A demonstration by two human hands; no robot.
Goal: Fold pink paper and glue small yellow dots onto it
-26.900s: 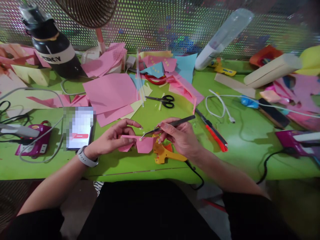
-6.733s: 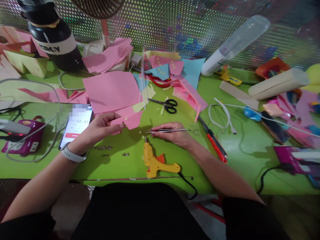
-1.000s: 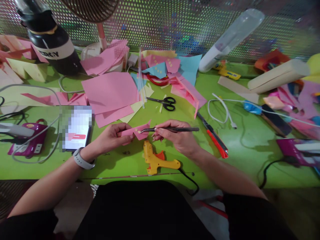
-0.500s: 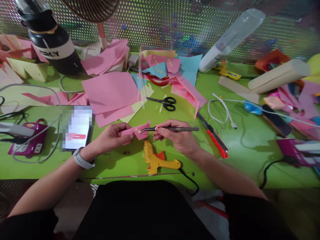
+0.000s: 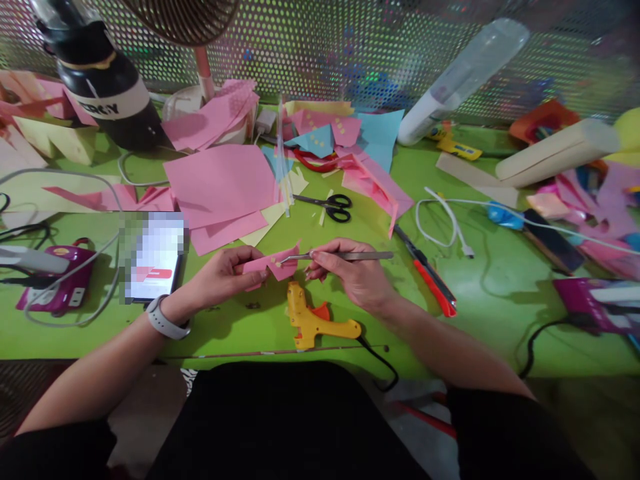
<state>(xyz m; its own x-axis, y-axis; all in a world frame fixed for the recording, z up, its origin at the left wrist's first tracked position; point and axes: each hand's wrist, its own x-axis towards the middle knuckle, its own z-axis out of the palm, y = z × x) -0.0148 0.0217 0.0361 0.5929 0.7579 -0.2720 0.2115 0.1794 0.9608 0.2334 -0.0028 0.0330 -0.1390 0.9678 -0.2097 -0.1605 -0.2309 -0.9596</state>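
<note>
A yellow glue gun (image 5: 320, 326) lies on the green tabletop (image 5: 500, 293), its front end pointing away from the person. Just beyond that front end, slightly to its left, a small notched piece of pink paper (image 5: 285, 270) is held up by the left hand (image 5: 233, 270), whose thumb and fingers are closed on its left part. The right hand (image 5: 345, 267), above and a little beyond the glue gun's handle, grips a pair of tweezers (image 5: 367, 255) between thumb and fingers; their bent tip is at a pale dot on the paper, though whether it touches cannot be told. A phone (image 5: 155, 260) with a lit screen lies left of the glue gun, past the left wrist. Farther beyond the glue gun are black-handled scissors (image 5: 327, 202) and, more to the left, a large pink sheet (image 5: 223, 183). Right of the glue gun lies a red-handled tool (image 5: 433, 285).
</note>
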